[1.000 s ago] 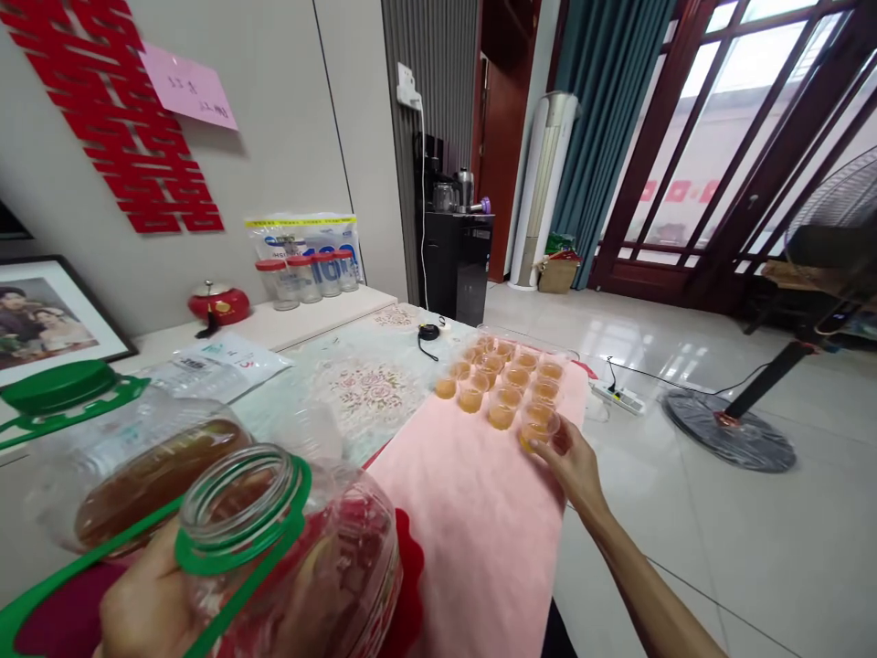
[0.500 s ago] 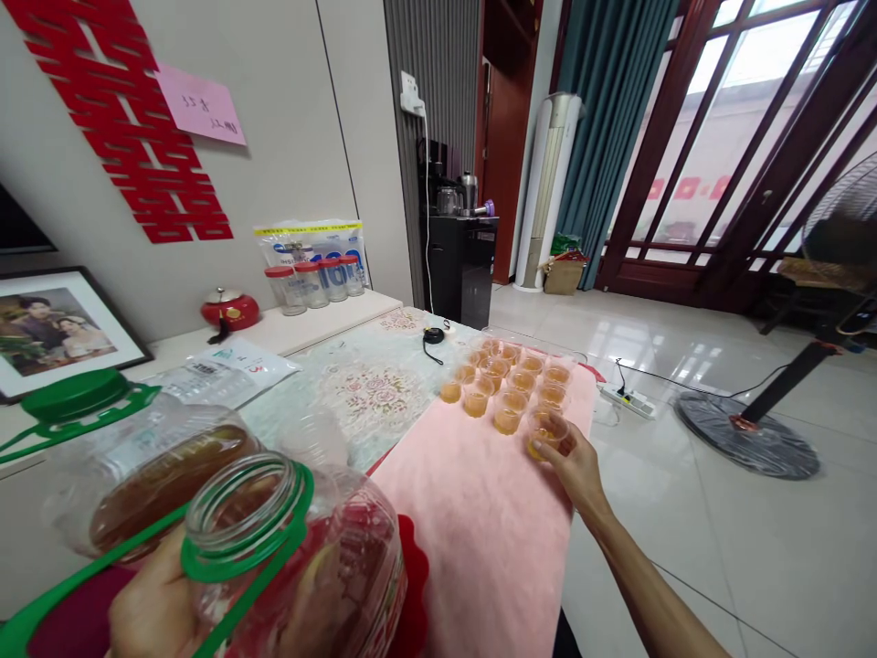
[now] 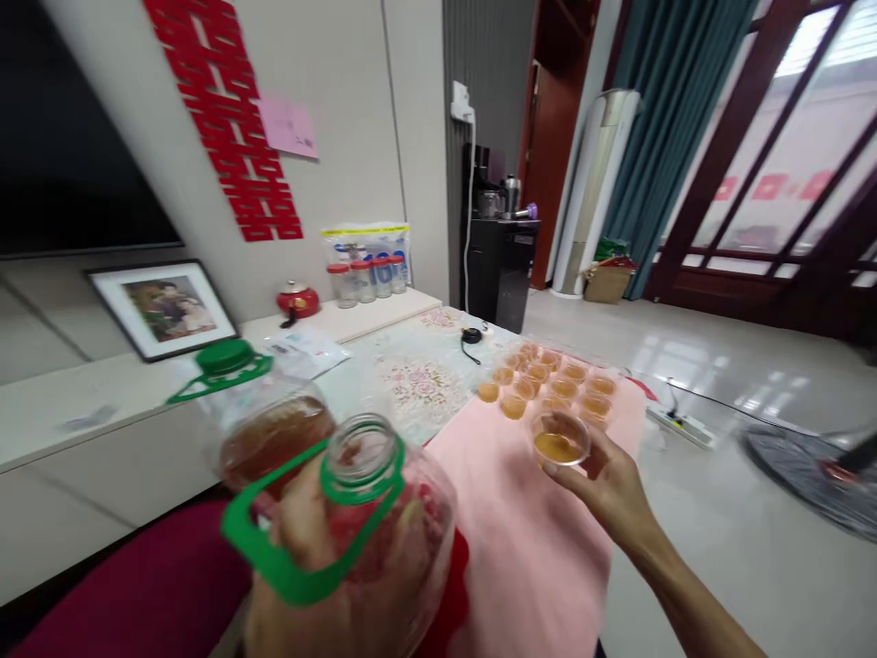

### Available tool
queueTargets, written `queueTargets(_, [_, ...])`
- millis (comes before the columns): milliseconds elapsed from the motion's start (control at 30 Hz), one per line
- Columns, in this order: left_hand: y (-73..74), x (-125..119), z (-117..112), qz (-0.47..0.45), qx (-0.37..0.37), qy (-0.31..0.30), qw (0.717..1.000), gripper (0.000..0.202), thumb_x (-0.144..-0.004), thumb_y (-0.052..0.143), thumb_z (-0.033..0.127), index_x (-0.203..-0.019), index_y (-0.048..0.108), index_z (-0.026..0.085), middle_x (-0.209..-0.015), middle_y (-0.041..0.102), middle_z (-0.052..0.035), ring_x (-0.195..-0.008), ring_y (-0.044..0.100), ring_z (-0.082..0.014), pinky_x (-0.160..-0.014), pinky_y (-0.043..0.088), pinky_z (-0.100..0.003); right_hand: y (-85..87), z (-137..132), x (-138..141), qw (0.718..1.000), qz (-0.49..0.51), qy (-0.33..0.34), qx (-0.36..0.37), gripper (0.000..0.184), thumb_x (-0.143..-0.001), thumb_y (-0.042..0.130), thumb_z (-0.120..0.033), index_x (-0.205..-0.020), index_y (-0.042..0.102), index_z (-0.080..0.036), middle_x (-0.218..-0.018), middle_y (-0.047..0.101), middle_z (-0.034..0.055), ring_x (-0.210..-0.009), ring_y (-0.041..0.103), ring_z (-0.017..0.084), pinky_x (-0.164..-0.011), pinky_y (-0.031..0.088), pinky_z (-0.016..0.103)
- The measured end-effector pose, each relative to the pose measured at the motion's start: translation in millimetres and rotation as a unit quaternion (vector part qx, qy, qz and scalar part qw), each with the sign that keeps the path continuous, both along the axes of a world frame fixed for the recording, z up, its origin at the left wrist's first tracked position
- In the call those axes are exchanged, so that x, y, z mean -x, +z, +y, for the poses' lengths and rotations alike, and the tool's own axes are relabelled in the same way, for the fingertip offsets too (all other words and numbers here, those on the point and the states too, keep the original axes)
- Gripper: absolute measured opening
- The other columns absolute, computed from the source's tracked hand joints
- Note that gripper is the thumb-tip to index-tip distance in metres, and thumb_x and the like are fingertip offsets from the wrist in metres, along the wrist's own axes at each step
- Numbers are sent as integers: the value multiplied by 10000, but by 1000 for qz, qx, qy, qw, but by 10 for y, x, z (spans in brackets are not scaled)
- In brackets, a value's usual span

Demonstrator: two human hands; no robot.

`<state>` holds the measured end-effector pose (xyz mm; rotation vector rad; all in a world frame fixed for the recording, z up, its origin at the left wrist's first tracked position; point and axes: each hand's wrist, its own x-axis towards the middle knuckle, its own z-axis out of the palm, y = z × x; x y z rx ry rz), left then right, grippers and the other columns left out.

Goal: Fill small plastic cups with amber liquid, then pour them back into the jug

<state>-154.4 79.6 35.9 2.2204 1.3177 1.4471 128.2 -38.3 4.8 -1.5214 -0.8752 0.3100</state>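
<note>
My left hand (image 3: pixel 301 516) grips a clear plastic jug (image 3: pixel 433 498) at its neck and side. The jug has no cap, and its green strap handle (image 3: pixel 294 585) hangs loose beside the neck. Between the thumb and fingers of my right hand (image 3: pixel 613 489) is a small clear plastic cup (image 3: pixel 558 446) with amber liquid in the bottom, held above the pink cloth (image 3: pixel 507 521). Just behind it stand several similar filled cups (image 3: pixel 563 387) in rows. Left of the held jug is a second jug (image 3: pixel 274 439) of brown liquid, with a green cap.
A tape measure (image 3: pixel 471 335) lies on the flowered table cover (image 3: pixel 417 379). Along the wall stand a framed photo (image 3: pixel 168 306), a red pot (image 3: pixel 298 300) and red-lidded jars (image 3: pixel 363 283). A power strip (image 3: pixel 681 427) and fan base (image 3: pixel 808 475) are on the floor.
My right hand has lifted the cup from the front of the rows and brought it closer to the jug. The view has swung left.
</note>
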Motion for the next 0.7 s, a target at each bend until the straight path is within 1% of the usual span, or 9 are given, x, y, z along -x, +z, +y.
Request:
queueTargets(33, [33,7,-53,12,-6,6,1000,638,-855,724,643,-1304,613,204,-1179,734,-112,-1051,720,-279,-893,611,-472,104,62,54,1000,-10,19,-9,610,-745,904,-484,-1302,712,-327,-1380,709,70,-1320,653,340,-1121,550,580])
queueTargets(100, [107,5,-123,33,-18,11,999,660,-829,750,610,-1351,581,244,-1173,752,-98,-1063,738,-304,-853,625,-454,320,194,156,997,-37,59,-29,589,-739,911,-467,-1284,726,-342,-1383,709,56,-1330,647,339,-1127,552,561])
queueTargets(200, [226,-38,-160,55,-53,13,997,604,-881,705,500,-1396,516,246,-1113,769,-78,-958,765,-261,-776,639,-384,636,393,299,985,-115,107,-63,564,-760,897,-426,-1290,725,-339,-1328,735,56,-1278,680,339,-1081,588,549])
queueTargets(300, [318,-107,-178,65,-115,20,991,484,-893,675,368,-1329,524,219,-1029,755,-80,-914,756,-249,-809,645,-397,910,567,428,967,-182,146,-99,550,-803,874,-388,-1321,701,-330,-1313,738,51,-1234,705,314,-1045,613,505])
queueTargets(367, [354,-160,-201,54,-134,29,989,453,-877,666,299,-1303,534,221,-1002,736,-68,-918,749,-246,-833,643,-409,1064,655,500,955,-214,171,-112,543,-823,868,-376,-1332,685,-334,-1307,736,36,-1197,720,282,-1014,625,449])
queueTargets(467, [373,-239,-242,22,-118,43,992,447,-851,653,256,-1282,537,238,-1031,721,-61,-903,735,-244,-812,630,-418,1252,745,581,935,-269,195,-123,541,-851,851,-356,-1355,653,-346,-1308,730,5,-1178,720,235,-1024,608,387])
queueTargets(567, [364,-283,-261,-11,-89,60,994,404,-842,634,245,-1234,538,255,-1045,728,-57,-928,732,-262,-830,615,-461,1390,800,626,911,-337,199,-132,519,-881,826,-350,-1364,635,-343,-1307,726,-6,-1192,707,225,-1053,583,379])
queueTargets(633, [353,-277,-251,-5,-82,54,995,397,-827,647,245,-1208,537,261,-1018,736,-45,-916,740,-262,-810,623,-463,1454,828,640,893,-382,197,-133,494,-904,805,-365,-1364,628,-327,-1302,724,6,-1189,706,234,-1046,583,389])
queueTargets(700, [342,-251,-231,14,-96,39,995,414,-811,674,257,-1201,535,264,-999,744,-37,-884,749,-256,-761,637,-443,1501,851,647,877,-416,196,-137,484,-923,784,-366,-1374,614,-313,-1295,722,16,-1168,711,234,-1028,590,391])
